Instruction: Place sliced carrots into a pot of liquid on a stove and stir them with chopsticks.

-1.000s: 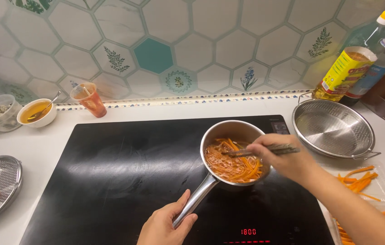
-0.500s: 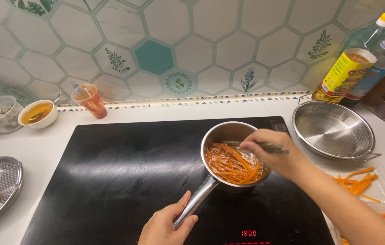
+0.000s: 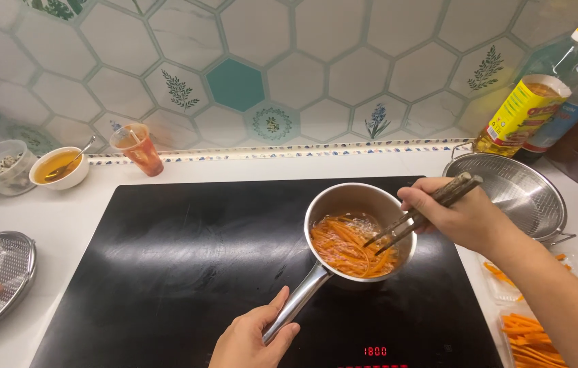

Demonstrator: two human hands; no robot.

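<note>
The grip of the right hand [image 3: 462, 218] is closed on dark chopsticks [image 3: 425, 211], whose tips are dipped into the carrot strips [image 3: 347, 245] in the steel saucepan [image 3: 360, 204] on the black cooktop [image 3: 180, 272]. The saucepan's handle [image 3: 299, 300] is clasped by the left hand [image 3: 251, 341]. Compared with a moment ago, the chopsticks are held steeper and the right hand is drawn rightward.

The saucepan [image 3: 360, 232] is brushed steel with a shiny handle. The cooktop [image 3: 186, 272] is glossy black glass. At three o'clock, the chopsticks [image 3: 425, 211] look like dark wood; the colander [image 3: 520, 194] is polished metal. The wall tiles [image 3: 302, 75] are glazed ceramic.
</note>
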